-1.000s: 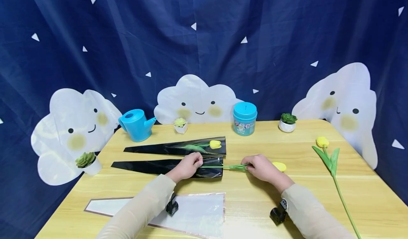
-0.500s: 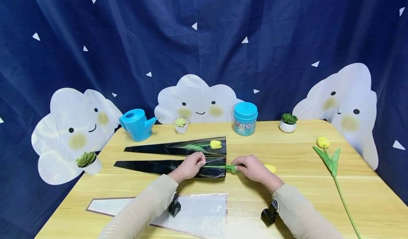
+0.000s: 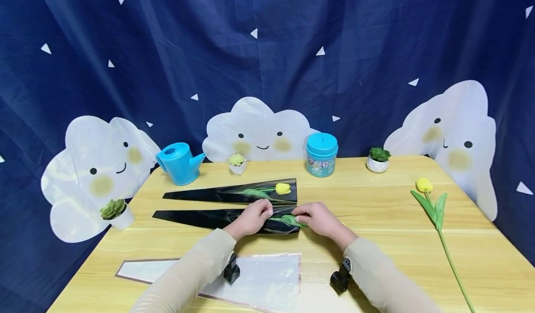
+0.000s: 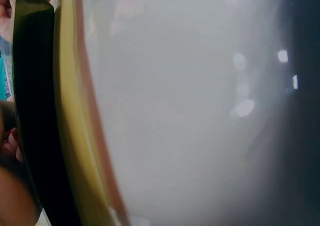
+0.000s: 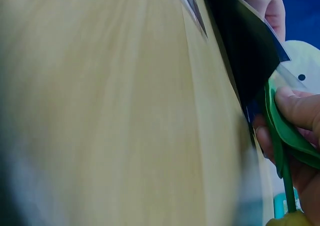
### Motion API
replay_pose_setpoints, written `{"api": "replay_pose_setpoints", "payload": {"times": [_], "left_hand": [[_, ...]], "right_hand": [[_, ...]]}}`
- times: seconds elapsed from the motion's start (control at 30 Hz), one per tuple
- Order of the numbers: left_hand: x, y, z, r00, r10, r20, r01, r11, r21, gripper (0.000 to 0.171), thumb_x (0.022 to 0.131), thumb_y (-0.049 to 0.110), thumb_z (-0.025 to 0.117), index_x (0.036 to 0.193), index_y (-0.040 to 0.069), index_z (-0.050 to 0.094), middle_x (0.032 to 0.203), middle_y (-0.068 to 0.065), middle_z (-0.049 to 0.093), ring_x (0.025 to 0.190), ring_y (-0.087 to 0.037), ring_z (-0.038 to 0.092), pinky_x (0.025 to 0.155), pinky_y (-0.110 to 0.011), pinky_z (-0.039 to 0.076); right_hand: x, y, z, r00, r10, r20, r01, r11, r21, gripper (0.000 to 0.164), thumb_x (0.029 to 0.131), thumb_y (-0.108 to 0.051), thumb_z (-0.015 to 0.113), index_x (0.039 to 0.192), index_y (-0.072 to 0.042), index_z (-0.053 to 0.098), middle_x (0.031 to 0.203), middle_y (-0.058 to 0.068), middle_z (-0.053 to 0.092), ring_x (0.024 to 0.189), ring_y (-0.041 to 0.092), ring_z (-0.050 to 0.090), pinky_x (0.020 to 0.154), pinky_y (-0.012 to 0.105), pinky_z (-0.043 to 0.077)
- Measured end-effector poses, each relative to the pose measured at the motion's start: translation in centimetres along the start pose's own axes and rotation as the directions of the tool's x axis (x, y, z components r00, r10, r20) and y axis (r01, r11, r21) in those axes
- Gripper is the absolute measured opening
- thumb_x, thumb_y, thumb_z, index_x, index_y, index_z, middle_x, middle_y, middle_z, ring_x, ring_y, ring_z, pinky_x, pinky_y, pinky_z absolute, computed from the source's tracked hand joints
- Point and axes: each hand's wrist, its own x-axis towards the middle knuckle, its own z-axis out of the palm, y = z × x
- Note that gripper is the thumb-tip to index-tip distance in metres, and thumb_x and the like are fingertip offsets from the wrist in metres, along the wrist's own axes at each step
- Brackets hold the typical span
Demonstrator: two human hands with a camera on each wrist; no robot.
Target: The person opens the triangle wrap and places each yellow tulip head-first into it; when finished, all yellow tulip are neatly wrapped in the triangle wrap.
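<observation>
The tulip (image 3: 288,219) lay at the centre of the head frame, its stem running left into a black sleeve (image 3: 188,217) and its leaves at the sleeve's mouth. The right hand (image 3: 319,218) pinched it by the leaves; the bloom (image 5: 292,220) showed at the lower right of the right wrist frame, outside the sleeve. Over the last second that hand had come left, bringing the leaves from well right of the mouth up to it, so the insertion looked well along but unfinished. The left hand (image 3: 252,218) seemed to pinch the sleeve's film, though its fingertips were hard to make out.

Just above lay another sleeve (image 3: 200,194) with a yellow tulip (image 3: 283,189) in it. Pale sleeves (image 3: 267,276) lay at lower centre, a loose tulip (image 3: 451,257) at lower right. A can (image 3: 177,164) and a tub (image 3: 322,157) stood behind.
</observation>
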Motion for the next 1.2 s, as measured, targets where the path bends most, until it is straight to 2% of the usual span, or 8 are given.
{"api": "replay_pose_setpoints", "payload": {"times": [0.2,0.37,0.5,0.6,0.7,0.8,1.03,1.2], "left_hand": [[0.0,0.0,0.1,1.000,-0.008,0.003,0.008,1.000,-0.016,0.014,0.095,0.010,0.052,0.081,0.010,0.049,0.078,-0.001,0.045,0.070,-0.016,0.043,0.068,-0.030,0.037],[0.0,-0.3,0.1,1.000,0.003,-0.007,-0.003,1.000,-0.023,0.014,0.094,0.010,0.051,0.081,0.009,0.048,0.076,-0.001,0.043,0.068,-0.015,0.041,0.066,-0.029,0.036],[-0.1,-0.4,0.1,1.000,0.012,-0.016,-0.013,0.999,-0.029,0.015,0.094,0.010,0.051,0.080,0.009,0.048,0.076,-0.001,0.043,0.069,-0.015,0.041,0.067,-0.029,0.036],[-0.1,-0.4,0.0,1.000,0.006,-0.018,-0.007,0.999,-0.039,0.015,0.094,0.010,0.051,0.080,0.009,0.048,0.077,-0.001,0.043,0.069,-0.015,0.042,0.067,-0.030,0.036],[-0.1,-0.4,-0.1,1.000,-0.008,-0.012,0.007,0.999,-0.050,0.015,0.095,0.010,0.051,0.080,0.009,0.048,0.076,-0.001,0.043,0.068,-0.015,0.041,0.067,-0.030,0.036],[-0.2,-0.3,-0.1,1.000,-0.013,-0.006,0.012,0.999,-0.049,0.014,0.095,0.010,0.050,0.081,0.010,0.048,0.077,-0.001,0.043,0.067,-0.015,0.041,0.067,-0.030,0.036],[-0.3,-0.2,-0.2,1.000,-0.024,0.002,0.024,0.998,-0.059,0.015,0.096,0.010,0.049,0.081,0.009,0.048,0.076,-0.002,0.043,0.066,-0.015,0.040,0.067,-0.030,0.036],[-0.3,-0.3,-0.1,1.000,-0.015,-0.003,0.015,0.999,-0.045,0.015,0.095,0.011,0.049,0.081,0.009,0.047,0.075,-0.002,0.042,0.066,-0.015,0.040,0.066,-0.030,0.036]], "right_hand": [[0.1,-0.2,0.0,0.999,0.029,-0.014,-0.029,1.000,-0.004,0.018,0.084,-0.011,0.067,0.100,-0.004,0.070,0.098,0.009,0.070,0.095,0.025,0.064,0.082,0.039,0.050],[-0.4,0.1,-0.9,1.000,0.022,-0.014,-0.023,0.996,-0.087,0.021,0.084,-0.013,0.067,0.102,-0.004,0.069,0.096,0.008,0.070,0.091,0.024,0.065,0.081,0.039,0.050],[-1.1,0.6,-1.8,0.998,-0.018,-0.063,0.010,0.992,-0.127,0.019,0.083,-0.012,0.068,0.100,-0.005,0.070,0.095,0.007,0.070,0.091,0.024,0.065,0.080,0.040,0.050],[-1.6,1.2,-2.4,0.993,-0.085,-0.083,0.072,0.987,-0.144,0.015,0.082,-0.008,0.068,0.097,-0.005,0.071,0.095,0.008,0.069,0.090,0.026,0.064,0.080,0.040,0.050],[-2.0,1.8,-2.9,0.987,-0.149,-0.058,0.138,0.977,-0.163,0.014,0.082,-0.007,0.067,0.096,-0.004,0.072,0.096,0.010,0.069,0.091,0.027,0.064,0.082,0.041,0.050],[-2.3,2.2,-3.3,0.985,-0.170,-0.011,0.166,0.971,-0.175,0.018,0.082,-0.012,0.068,0.098,-0.004,0.072,0.099,0.011,0.069,0.092,0.028,0.064,0.083,0.041,0.049],[-2.4,2.6,-3.3,0.988,-0.126,0.088,0.137,0.981,-0.139,0.020,0.077,-0.015,0.074,0.095,-0.009,0.073,0.095,0.006,0.070,0.089,0.021,0.065,0.081,0.037,0.050],[-2.2,2.7,-3.1,0.992,-0.081,0.095,0.094,0.987,-0.134,0.014,0.078,-0.011,0.073,0.092,-0.010,0.074,0.091,0.004,0.071,0.086,0.020,0.066,0.078,0.035,0.051]]}}
